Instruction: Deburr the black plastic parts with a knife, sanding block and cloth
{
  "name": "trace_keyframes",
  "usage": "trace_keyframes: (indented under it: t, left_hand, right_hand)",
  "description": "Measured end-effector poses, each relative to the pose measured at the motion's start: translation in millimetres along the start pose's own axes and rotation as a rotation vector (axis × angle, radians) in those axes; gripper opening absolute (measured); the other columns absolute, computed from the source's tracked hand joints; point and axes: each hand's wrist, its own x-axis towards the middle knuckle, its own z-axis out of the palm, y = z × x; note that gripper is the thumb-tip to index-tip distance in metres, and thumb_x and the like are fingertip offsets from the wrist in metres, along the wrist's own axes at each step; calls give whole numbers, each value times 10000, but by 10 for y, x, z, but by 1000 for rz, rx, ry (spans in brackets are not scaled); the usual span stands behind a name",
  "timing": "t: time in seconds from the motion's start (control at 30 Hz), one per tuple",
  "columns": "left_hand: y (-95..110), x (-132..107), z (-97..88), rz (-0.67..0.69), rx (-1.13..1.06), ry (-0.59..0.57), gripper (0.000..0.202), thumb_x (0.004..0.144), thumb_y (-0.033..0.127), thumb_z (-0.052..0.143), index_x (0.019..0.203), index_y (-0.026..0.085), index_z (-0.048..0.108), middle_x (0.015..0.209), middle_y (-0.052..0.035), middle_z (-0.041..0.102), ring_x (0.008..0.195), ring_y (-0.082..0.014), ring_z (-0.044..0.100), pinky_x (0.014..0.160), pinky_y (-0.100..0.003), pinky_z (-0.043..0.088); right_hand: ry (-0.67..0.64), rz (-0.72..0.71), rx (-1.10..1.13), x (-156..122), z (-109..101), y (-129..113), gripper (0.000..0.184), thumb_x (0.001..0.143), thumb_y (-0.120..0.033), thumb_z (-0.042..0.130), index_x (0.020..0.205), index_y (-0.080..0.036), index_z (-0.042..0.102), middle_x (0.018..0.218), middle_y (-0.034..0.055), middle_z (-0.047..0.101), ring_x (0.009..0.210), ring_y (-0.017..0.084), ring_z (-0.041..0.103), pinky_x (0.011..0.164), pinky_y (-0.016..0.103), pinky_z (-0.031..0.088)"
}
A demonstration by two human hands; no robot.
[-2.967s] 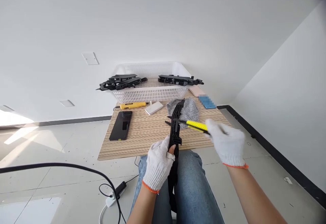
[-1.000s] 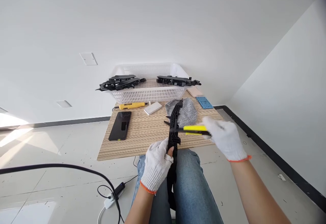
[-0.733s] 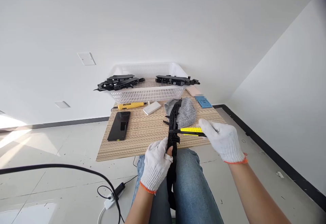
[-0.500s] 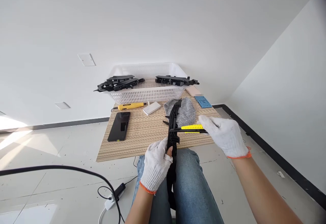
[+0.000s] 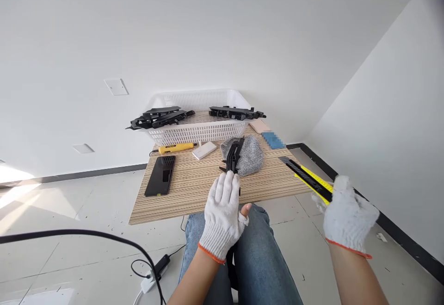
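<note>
My left hand (image 5: pixel 224 210), in a white knit glove with an orange cuff, lies flat over a long black plastic part (image 5: pixel 233 157). Its fingers are stretched forward and the thumb tip is bare. The part's far end rests by a grey cloth (image 5: pixel 252 157); its middle is hidden under the hand, and its near end runs down between my knees. Off to the right, beyond the table edge, my gloved right hand (image 5: pixel 347 214) is closed around a yellow and black utility knife (image 5: pixel 308 177). The blade is out, pointing up and left, apart from the part.
At the back of the wood-grain table (image 5: pixel 187 180) a white basket (image 5: pixel 199 133) holds several black plastic parts (image 5: pixel 237 112). A phone (image 5: pixel 160 175), a yellow corded tool (image 5: pixel 176 148), a white box-like device (image 5: pixel 204 150) and a blue packet (image 5: pixel 273 140) lie around. A black cable (image 5: pixel 86 232) arcs at left.
My right hand has drawn the knife away from the black part, out to the right. My left hand has gone from gripping the part to lying flat over it.
</note>
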Motion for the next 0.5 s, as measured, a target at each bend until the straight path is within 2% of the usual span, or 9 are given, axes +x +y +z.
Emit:
trace_keyframes:
  t: [0.07,0.13,0.27,0.5]
  left_hand:
    - [-25,106,5,-6,-4,-16,609,1010,436,438,1481,52,480,1519,-208,544,1445,-347,472,1152,-475,412]
    - [-40,218,6,-21,-9,-28,600,1013,422,438,1483,51,482,1535,-206,528,1461,-348,452,1156,-476,411]
    - [-27,330,5,-40,-25,-31,597,1010,408,462,1478,38,485,1541,-217,516,1465,-354,446,1150,-472,417]
    - [18,22,-34,-22,9,10,550,1000,391,482,1436,60,531,1495,-189,576,1408,-338,519,1107,-446,457]
  right_hand:
    - [95,134,46,-31,-31,-40,318,790,-469,602,653,-252,414,609,-8,417,531,166,517,411,287,507]
    - [117,220,69,-54,-58,-90,310,758,-444,655,645,-239,452,633,-3,451,544,159,531,423,274,527]
    - [104,237,72,-84,-90,-127,320,770,-451,656,642,-234,458,634,1,445,559,162,544,416,259,529]
    - [-45,169,9,-68,-76,13,397,822,-555,602,678,-267,370,596,5,430,567,201,599,381,266,491]
